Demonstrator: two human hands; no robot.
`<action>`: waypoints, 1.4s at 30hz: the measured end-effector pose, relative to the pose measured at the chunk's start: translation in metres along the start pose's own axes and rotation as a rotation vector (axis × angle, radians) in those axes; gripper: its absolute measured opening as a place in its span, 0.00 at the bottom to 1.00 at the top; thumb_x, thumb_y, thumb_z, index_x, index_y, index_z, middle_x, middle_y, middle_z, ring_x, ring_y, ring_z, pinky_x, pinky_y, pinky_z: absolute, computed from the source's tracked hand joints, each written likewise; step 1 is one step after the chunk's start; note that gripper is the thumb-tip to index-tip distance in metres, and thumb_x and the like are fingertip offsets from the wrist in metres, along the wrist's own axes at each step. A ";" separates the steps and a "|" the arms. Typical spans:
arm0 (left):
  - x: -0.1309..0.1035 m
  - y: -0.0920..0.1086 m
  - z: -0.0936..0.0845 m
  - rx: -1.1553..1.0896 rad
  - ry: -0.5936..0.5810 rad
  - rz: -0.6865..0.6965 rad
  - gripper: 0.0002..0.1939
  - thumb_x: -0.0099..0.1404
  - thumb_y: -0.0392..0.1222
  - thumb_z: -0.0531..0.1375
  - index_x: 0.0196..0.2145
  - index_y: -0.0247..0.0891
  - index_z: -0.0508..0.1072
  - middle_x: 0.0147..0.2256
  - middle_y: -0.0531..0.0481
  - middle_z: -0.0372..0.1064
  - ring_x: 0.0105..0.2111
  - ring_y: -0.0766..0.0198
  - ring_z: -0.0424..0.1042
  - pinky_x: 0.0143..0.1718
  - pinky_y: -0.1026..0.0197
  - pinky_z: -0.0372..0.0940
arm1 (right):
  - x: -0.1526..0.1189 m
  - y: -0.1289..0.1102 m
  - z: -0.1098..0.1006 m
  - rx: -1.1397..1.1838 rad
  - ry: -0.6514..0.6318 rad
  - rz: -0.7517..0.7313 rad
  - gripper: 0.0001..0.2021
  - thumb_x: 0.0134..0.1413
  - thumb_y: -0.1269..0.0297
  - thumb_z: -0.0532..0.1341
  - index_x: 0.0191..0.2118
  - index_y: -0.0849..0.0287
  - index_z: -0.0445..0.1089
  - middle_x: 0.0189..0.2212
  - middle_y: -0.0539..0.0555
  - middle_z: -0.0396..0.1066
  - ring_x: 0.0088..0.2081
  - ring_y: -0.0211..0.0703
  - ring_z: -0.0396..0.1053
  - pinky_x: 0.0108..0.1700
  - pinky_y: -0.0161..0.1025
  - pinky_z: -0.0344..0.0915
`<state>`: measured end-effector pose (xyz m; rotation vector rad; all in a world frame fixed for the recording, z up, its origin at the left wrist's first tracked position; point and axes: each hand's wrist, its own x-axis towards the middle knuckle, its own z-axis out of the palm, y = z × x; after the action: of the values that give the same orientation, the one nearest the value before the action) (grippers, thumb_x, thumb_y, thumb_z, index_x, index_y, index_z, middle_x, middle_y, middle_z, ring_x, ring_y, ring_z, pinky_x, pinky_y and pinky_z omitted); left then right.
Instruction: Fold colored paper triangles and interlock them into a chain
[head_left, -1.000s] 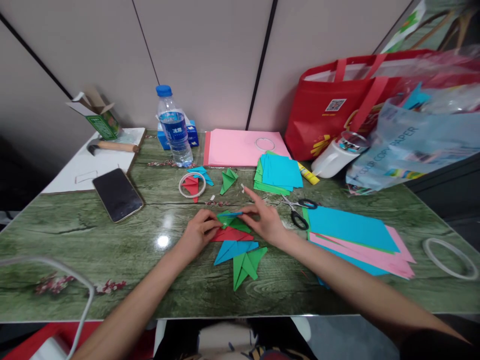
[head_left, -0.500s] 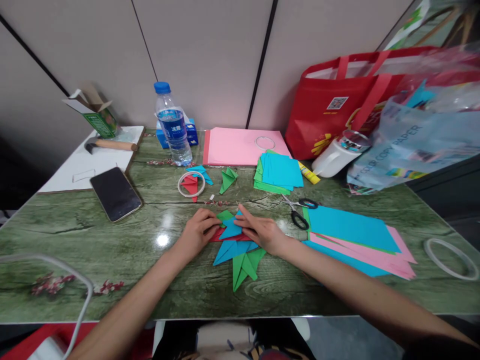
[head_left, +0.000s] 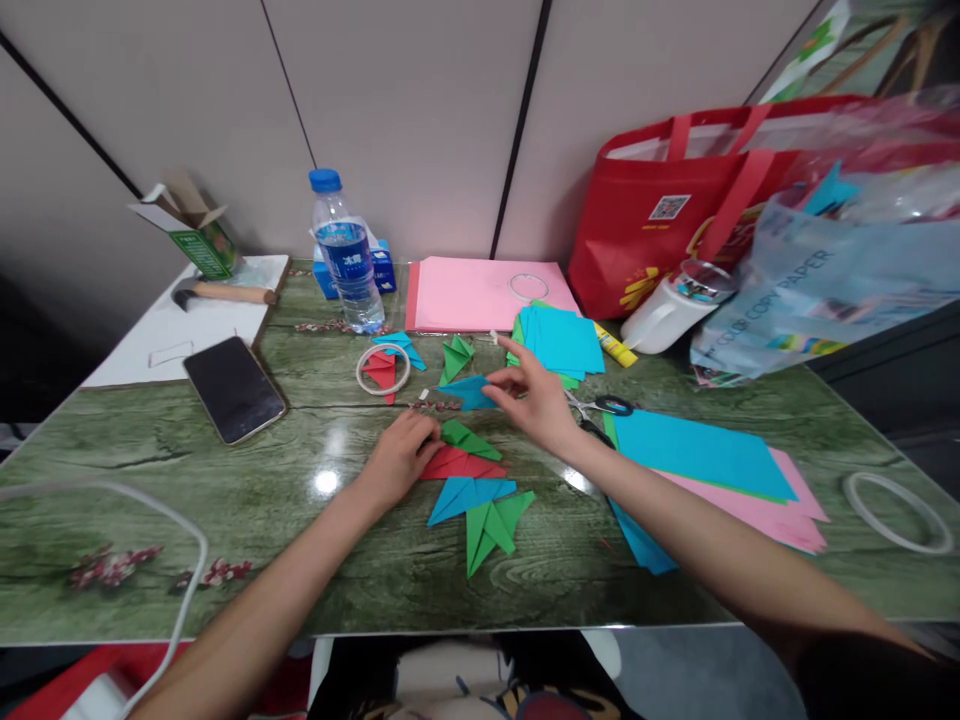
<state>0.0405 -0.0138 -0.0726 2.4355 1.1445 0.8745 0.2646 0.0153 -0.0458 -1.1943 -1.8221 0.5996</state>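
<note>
My right hand (head_left: 536, 402) pinches a blue folded paper piece (head_left: 463, 391) between thumb and fingers, lifted over the table; its index finger points up, with a small white bit (head_left: 493, 338) at the tip. With curled fingers, my left hand (head_left: 403, 452) grips the left end of a red folded paper piece (head_left: 466, 463). Touching it in an overlapping fan are a green folded piece (head_left: 472, 440) above, another blue piece (head_left: 469, 497) below, and a larger green piece (head_left: 495, 528) nearest me.
Behind lie a tape roll (head_left: 361, 370) on folded pieces, a water bottle (head_left: 349, 265) and pink paper (head_left: 480, 295). Scissors (head_left: 615, 405) and coloured sheets (head_left: 697, 455) are beside my right forearm. A phone (head_left: 234, 390) and hammer (head_left: 232, 292) lie left; a red bag (head_left: 637, 220) stands right.
My right hand has moved up and away from the fan, carrying the blue piece off the red and green ones. My left hand stays at the fan's left end.
</note>
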 end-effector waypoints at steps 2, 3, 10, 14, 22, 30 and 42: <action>0.000 -0.001 0.001 0.006 0.034 0.027 0.05 0.64 0.33 0.56 0.29 0.38 0.65 0.30 0.51 0.67 0.32 0.64 0.66 0.34 0.62 0.63 | 0.007 0.007 0.003 0.083 -0.075 0.148 0.31 0.49 0.65 0.63 0.59 0.58 0.56 0.30 0.51 0.76 0.29 0.42 0.72 0.34 0.40 0.68; 0.001 -0.001 0.002 0.009 0.050 0.032 0.05 0.64 0.33 0.55 0.29 0.38 0.65 0.30 0.51 0.67 0.32 0.64 0.66 0.34 0.63 0.63 | 0.008 0.012 0.005 0.119 -0.103 0.215 0.31 0.47 0.65 0.64 0.58 0.60 0.57 0.29 0.51 0.76 0.28 0.42 0.72 0.33 0.39 0.68; 0.005 -0.004 0.003 0.042 0.070 0.003 0.03 0.63 0.33 0.57 0.35 0.38 0.69 0.32 0.50 0.70 0.33 0.64 0.68 0.34 0.63 0.65 | 0.006 0.034 0.021 0.427 -0.096 0.353 0.32 0.42 0.64 0.66 0.55 0.60 0.57 0.31 0.50 0.75 0.33 0.41 0.73 0.38 0.40 0.69; 0.007 -0.005 0.006 0.004 0.088 -0.062 0.07 0.61 0.33 0.59 0.38 0.37 0.71 0.37 0.47 0.72 0.34 0.63 0.70 0.34 0.62 0.66 | 0.007 0.033 0.025 0.488 -0.151 0.327 0.35 0.40 0.65 0.66 0.57 0.58 0.56 0.31 0.49 0.73 0.33 0.40 0.73 0.37 0.38 0.70; 0.013 -0.005 0.007 -0.104 0.104 -0.241 0.06 0.58 0.35 0.63 0.36 0.36 0.75 0.31 0.48 0.74 0.29 0.63 0.71 0.32 0.62 0.66 | -0.001 0.034 0.027 0.571 -0.110 0.474 0.37 0.37 0.66 0.68 0.56 0.61 0.56 0.30 0.49 0.73 0.32 0.40 0.73 0.39 0.39 0.70; 0.015 -0.003 0.008 -0.161 0.128 -0.262 0.05 0.60 0.37 0.62 0.34 0.39 0.78 0.34 0.47 0.73 0.34 0.61 0.73 0.36 0.59 0.67 | -0.006 0.032 0.031 0.617 -0.060 0.459 0.38 0.35 0.66 0.70 0.56 0.59 0.57 0.30 0.49 0.75 0.32 0.40 0.73 0.37 0.39 0.71; 0.011 -0.007 0.017 -0.166 0.200 -0.226 0.06 0.61 0.39 0.60 0.32 0.39 0.78 0.32 0.48 0.73 0.33 0.62 0.73 0.35 0.60 0.67 | -0.011 0.029 0.031 0.623 -0.026 0.470 0.40 0.34 0.67 0.70 0.57 0.59 0.56 0.28 0.48 0.75 0.28 0.38 0.72 0.33 0.36 0.71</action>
<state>0.0529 -0.0010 -0.0843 2.0754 1.3271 1.1104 0.2543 0.0192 -0.0882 -1.1638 -1.2159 1.3374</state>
